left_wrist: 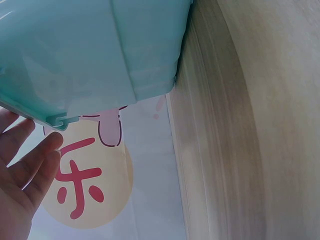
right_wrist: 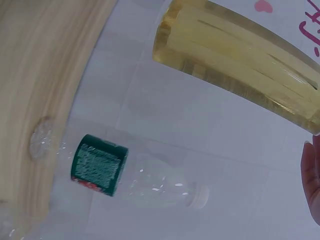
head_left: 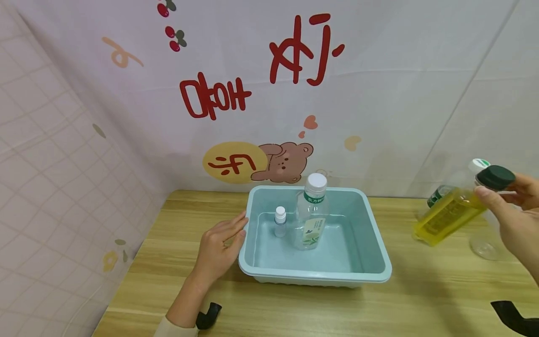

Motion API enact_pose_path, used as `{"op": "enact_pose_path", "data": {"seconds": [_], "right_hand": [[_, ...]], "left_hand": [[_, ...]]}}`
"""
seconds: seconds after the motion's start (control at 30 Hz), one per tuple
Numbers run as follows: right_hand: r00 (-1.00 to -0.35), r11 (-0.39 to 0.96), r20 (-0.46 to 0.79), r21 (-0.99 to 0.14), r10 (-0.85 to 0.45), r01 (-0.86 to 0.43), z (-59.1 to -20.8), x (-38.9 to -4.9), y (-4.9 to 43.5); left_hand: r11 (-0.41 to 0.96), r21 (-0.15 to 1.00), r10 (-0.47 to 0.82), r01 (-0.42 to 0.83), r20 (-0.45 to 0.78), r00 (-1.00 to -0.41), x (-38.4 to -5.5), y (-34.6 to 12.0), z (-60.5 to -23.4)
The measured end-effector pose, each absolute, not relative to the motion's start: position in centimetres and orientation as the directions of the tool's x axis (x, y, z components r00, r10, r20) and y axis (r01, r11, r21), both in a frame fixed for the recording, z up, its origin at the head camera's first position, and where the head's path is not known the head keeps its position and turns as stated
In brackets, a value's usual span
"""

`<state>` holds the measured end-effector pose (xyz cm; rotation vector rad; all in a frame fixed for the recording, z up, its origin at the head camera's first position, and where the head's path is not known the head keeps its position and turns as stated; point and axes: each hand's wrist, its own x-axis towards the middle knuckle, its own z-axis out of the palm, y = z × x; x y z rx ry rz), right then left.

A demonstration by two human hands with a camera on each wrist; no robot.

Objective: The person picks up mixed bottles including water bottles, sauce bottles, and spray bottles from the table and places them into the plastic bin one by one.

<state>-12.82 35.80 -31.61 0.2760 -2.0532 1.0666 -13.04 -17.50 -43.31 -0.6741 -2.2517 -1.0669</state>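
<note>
A light-blue plastic basin stands on the wooden table. My left hand rests its nearly straight fingers against the basin's left rim, which also shows in the left wrist view. Inside the basin stand a clear plastic bottle with a white cap and a small white-capped bottle. Off to the basin's right, my right hand holds a bottle of yellow liquid near its dark green cap. That bottle is tilted, its base pointing down and left, and it appears raised above the table.
Behind the yellow bottle stands a clear bottle with a green label and a white cap. Another clear bottle is partly hidden by my right hand. A printed white cloth hangs behind the table.
</note>
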Motion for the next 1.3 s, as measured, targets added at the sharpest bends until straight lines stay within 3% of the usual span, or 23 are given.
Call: {"op": "enact_pose_path", "data": {"seconds": [0.43,0.63,0.93,1.17,1.3], "right_hand": [[-0.657,0.569,0.751,-0.569,0.065,-0.594,-28.0,-13.6,32.3],[-0.678,0.572,0.730,-0.591,0.079,-0.569,-26.5,-13.8,30.3],[-0.624,0.508,0.778,-0.564,0.065,-0.651,-25.4,-15.1,27.2],[-0.647,0.512,0.761,-0.577,0.053,-0.636,-25.1,-15.7,25.2],[-0.672,0.450,0.738,-0.623,0.066,-0.640,-25.3,-16.2,24.2]], "left_hand": [[0.557,0.515,0.201,0.651,0.677,-0.708,-13.1,-17.4,-43.3],[0.560,0.515,0.201,0.649,0.676,-0.709,-13.1,-17.5,-43.2],[0.563,0.524,0.200,0.639,0.664,-0.720,-13.0,-17.5,-43.2],[0.566,0.523,0.200,0.637,0.663,-0.722,-13.1,-17.5,-43.2],[0.564,0.519,0.203,0.643,0.667,-0.717,-13.1,-17.5,-43.3]]}}
